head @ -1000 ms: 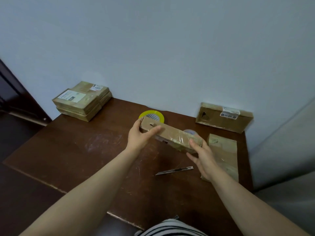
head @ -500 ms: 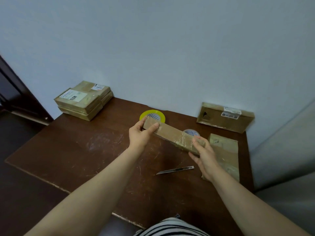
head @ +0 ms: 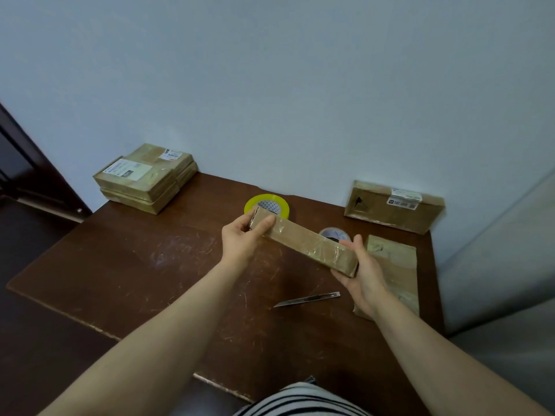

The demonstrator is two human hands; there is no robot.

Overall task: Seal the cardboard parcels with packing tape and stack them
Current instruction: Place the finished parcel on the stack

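Holding a taped parcel (head: 303,241) above the table's (head: 126,265) middle, long axis slanting far-left to near-right, left hand (head: 240,238) closed around the far end nearer the stack (head: 144,178) at the far-left corner, right hand (head: 365,274) cupping the near end.

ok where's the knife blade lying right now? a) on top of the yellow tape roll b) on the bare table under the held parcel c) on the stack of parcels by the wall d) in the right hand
b: the knife blade lies flat on the table, below the parcel held by the left hand and right hand.
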